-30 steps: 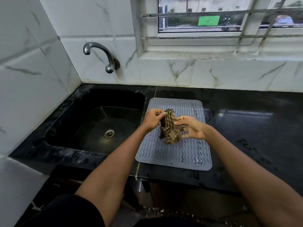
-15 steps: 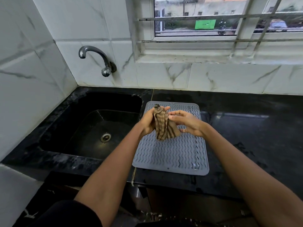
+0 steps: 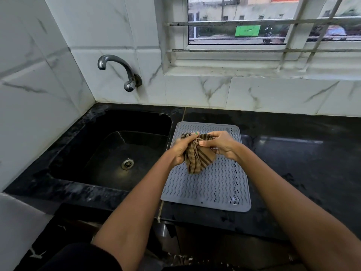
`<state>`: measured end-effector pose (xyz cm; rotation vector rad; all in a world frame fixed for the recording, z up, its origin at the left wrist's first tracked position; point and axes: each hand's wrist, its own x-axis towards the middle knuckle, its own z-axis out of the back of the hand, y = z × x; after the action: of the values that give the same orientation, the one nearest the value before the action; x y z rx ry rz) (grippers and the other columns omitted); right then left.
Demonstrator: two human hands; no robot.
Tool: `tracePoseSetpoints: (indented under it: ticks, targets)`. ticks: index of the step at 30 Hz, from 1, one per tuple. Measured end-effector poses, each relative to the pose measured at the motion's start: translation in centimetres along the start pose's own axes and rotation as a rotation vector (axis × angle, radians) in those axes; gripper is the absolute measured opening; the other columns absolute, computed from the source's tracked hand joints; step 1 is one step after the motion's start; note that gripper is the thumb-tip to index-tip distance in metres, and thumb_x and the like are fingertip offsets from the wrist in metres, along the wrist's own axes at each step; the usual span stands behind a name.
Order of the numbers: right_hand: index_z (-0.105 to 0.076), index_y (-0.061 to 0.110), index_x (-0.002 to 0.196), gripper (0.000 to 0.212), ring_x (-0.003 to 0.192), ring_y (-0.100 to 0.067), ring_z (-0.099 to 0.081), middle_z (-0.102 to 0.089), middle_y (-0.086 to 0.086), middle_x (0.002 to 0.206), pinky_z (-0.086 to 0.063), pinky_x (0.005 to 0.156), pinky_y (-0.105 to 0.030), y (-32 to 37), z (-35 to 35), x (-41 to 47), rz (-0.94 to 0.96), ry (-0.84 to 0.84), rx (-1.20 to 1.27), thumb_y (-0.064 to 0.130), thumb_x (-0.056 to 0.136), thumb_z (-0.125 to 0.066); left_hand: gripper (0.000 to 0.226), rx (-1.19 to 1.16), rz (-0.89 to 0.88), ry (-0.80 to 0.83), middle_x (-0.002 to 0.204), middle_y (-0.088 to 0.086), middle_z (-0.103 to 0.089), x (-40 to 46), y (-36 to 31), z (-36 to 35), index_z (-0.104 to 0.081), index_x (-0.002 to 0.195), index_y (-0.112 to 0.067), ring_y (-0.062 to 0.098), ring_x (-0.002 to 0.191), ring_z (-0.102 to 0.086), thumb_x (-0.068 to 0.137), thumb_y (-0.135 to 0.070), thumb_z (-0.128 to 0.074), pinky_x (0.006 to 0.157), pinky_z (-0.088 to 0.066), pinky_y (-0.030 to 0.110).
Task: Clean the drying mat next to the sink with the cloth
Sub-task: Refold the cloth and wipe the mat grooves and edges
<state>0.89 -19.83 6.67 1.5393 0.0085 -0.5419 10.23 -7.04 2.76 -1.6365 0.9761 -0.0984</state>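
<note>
A grey drying mat (image 3: 213, 188) with a wavy ribbed surface lies on the black counter just right of the sink. Above its far half I hold a brown striped cloth (image 3: 197, 159), bunched and hanging down. My left hand (image 3: 180, 149) grips the cloth's left side and my right hand (image 3: 220, 144) pinches its top right. The cloth's lower tip hangs close to the mat; whether it touches is unclear. A few dark lines mark the mat's right side.
A black sink (image 3: 109, 153) with a metal drain sits to the left, under a wall tap (image 3: 121, 69). The glossy black counter (image 3: 302, 159) stretches right of the mat. White marble tiles and a barred window (image 3: 273, 22) stand behind.
Both hands have kept hold of the cloth and shifted their grip, gathering it. The cloth now hangs slightly more spread between them. The camera view has tilted.
</note>
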Motion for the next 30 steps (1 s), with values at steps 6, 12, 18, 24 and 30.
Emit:
tracePoseSetpoints:
  ticks: [6, 12, 18, 24, 30]
  targets:
    - [-0.064, 0.012, 0.09, 0.004, 0.083, -0.014, -0.056, -0.065, -0.003, 0.087, -0.036, 0.079, -0.031, 0.1, 0.7, 0.4, -0.011, 0.019, 0.0, 0.012, 0.086, -0.064, 0.026, -0.088, -0.06, 0.083, 0.091, 0.006, -0.072, -0.4, -0.6, 0.7, -0.063, 0.117, -0.012, 0.014, 0.077, -0.07, 0.092, -0.01, -0.061, 0.074, -0.059, 0.028]
    - [-0.062, 0.014, 0.089, 0.001, 0.099, -0.018, -0.059, -0.064, -0.005, 0.096, -0.044, 0.09, -0.033, 0.5, 0.1, 0.8, 0.206, -0.153, -0.175, 0.014, 0.089, -0.062, 0.038, 0.225, -0.084, 0.171, 0.098, 0.007, -0.065, -1.0, -2.4, 1.2, -0.061, 0.12, -0.016, 0.017, 0.086, -0.06, 0.089, -0.002, -0.042, 0.077, -0.048, 0.03]
    - [-0.064, 0.005, 0.098, 0.015, 0.087, -0.015, -0.061, -0.065, -0.004, 0.092, -0.049, 0.082, -0.029, 2.4, -0.5, 0.7, 0.476, -0.154, -0.383, 0.015, 0.087, -0.065, 0.02, 0.575, -0.055, 0.179, 0.113, 0.0, -0.065, -0.7, -3.6, 1.6, -0.065, 0.101, -0.023, 0.018, 0.114, -0.054, 0.082, -0.031, -0.067, 0.102, -0.033, 0.037]
    - [-0.062, 0.004, 0.1, 0.017, 0.09, -0.015, -0.059, -0.063, -0.007, 0.095, -0.046, 0.082, -0.026, 3.6, -0.4, 0.5, 0.557, -0.121, -0.423, 0.018, 0.092, -0.057, 0.031, 0.696, 0.01, 0.322, 0.113, 0.005, -0.068, -0.5, -4.3, 1.8, -0.064, 0.11, -0.012, 0.019, 0.107, -0.061, 0.081, -0.02, -0.074, 0.1, -0.043, 0.038]
    - [-0.065, 0.011, 0.103, 0.019, 0.086, -0.012, -0.06, -0.065, -0.003, 0.095, -0.049, 0.082, -0.028, 4.5, 1.5, 0.4, 0.252, 0.014, -0.056, 0.024, 0.094, -0.054, 0.078, 0.643, 0.205, 0.568, 0.103, -0.005, -0.074, -2.0, -4.7, 0.8, -0.06, 0.11, -0.015, 0.009, 0.096, -0.07, 0.045, -0.041, -0.093, 0.081, -0.056, 0.022]
